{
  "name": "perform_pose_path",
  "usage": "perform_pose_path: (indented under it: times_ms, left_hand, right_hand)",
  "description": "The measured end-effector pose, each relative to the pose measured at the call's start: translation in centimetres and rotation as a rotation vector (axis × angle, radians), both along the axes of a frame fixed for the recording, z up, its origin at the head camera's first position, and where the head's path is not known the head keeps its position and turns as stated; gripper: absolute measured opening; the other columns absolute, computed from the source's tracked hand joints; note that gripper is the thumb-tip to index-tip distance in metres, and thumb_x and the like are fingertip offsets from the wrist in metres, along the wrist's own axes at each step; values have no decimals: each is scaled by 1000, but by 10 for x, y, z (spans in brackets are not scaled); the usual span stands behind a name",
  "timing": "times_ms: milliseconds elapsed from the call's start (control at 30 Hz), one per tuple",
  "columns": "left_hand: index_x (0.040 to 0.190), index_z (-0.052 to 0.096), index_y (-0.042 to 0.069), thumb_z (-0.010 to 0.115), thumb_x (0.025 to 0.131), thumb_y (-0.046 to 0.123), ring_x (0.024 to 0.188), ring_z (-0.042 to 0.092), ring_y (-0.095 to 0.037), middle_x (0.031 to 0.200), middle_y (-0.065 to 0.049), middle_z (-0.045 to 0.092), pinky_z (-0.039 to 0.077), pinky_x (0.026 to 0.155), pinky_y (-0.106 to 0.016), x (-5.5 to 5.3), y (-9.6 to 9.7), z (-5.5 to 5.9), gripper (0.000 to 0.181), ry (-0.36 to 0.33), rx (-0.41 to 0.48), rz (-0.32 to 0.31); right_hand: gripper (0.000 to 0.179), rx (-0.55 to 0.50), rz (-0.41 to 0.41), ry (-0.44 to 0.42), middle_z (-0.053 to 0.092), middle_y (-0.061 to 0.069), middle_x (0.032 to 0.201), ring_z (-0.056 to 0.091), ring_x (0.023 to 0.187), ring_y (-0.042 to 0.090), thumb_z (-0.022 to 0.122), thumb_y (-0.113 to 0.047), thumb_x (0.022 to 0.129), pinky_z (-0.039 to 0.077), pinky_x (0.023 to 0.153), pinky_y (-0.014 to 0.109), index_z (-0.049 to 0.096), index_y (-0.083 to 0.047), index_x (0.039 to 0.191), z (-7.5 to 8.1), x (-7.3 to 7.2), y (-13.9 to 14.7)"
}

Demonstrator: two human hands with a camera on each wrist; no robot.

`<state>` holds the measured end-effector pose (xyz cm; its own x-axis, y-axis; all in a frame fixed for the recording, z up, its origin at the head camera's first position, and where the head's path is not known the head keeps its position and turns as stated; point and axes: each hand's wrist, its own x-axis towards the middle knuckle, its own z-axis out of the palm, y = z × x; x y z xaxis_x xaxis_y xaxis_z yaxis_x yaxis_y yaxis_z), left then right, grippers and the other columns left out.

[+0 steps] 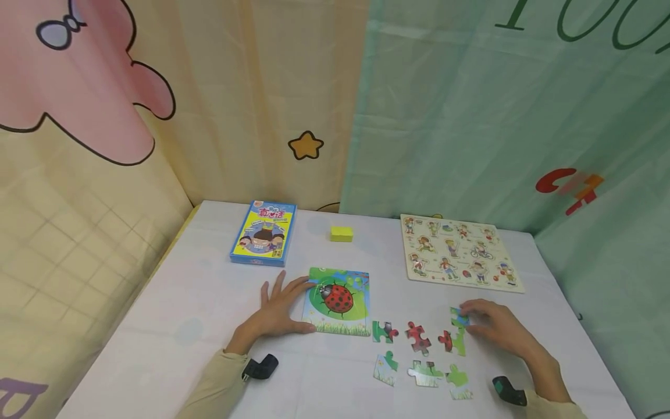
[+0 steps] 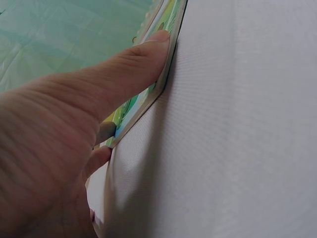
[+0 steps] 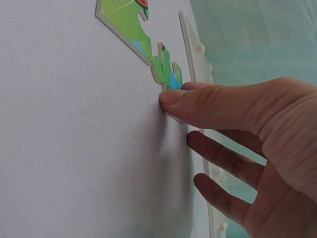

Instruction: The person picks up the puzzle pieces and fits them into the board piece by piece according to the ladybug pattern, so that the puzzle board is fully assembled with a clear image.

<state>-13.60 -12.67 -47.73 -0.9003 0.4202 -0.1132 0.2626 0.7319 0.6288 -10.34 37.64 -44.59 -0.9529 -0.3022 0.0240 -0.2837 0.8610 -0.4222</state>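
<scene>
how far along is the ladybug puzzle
Done: six pieces lie in two rows of three beside the ladybug board. In hand: the right hand pinches a seventh piece at the right column's far end; the left hand touches the board's left side. Left: probably more placing and joining, since gaps show between columns.

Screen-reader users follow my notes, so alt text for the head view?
A person's right grip pinches a jigsaw piece near six other pieces on a white table; the left grip touches a ladybird picture board. Farther back: a blue box, a yellow block and a board of cartoon figures.
</scene>
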Motion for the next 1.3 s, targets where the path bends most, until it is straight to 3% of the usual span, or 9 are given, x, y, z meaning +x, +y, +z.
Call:
perform_pose_path:
  times_ms: [167,433,600,900,1300]
  left_hand:
    - [153,41,23,86,74,47,153,-8,-48,165,-7,27,-13,115,-73,-1,0,0,94,8,-1,-4]
    - [152,42,20,87,73,46,152,-7,-50,164,-9,29,-12,114,-74,0,-1,1,93,23,22,-2]
    - [152,42,21,86,73,47,152,-8,-50,164,-8,29,-12,114,-74,0,-1,0,94,19,15,-3]
    - [151,43,22,87,73,47,152,-8,-50,164,-8,29,-12,114,-74,0,-1,0,93,11,12,1]
    - [152,42,23,86,74,48,152,-8,-49,165,-7,28,-12,114,-74,1,-1,-1,93,12,15,-8]
  right_hand:
    - [27,2,-13,5,72,4,117,63,114,38,81,-12,81,53,94,52,72,-21,105,-1,-1,-1]
    - [27,-11,-38,20,73,3,114,65,112,35,83,-12,79,54,94,42,72,-21,103,-4,-3,-3]
    - [26,-6,-43,25,72,2,113,65,111,34,85,-15,78,53,95,48,73,-21,100,-2,-4,-6]
    - [26,-12,54,94,71,-9,104,67,103,22,85,-13,78,55,92,39,74,-25,98,2,-17,-23]
    - [19,-22,155,60,72,-8,107,67,107,23,81,-12,82,55,93,49,74,-22,97,15,-44,-61]
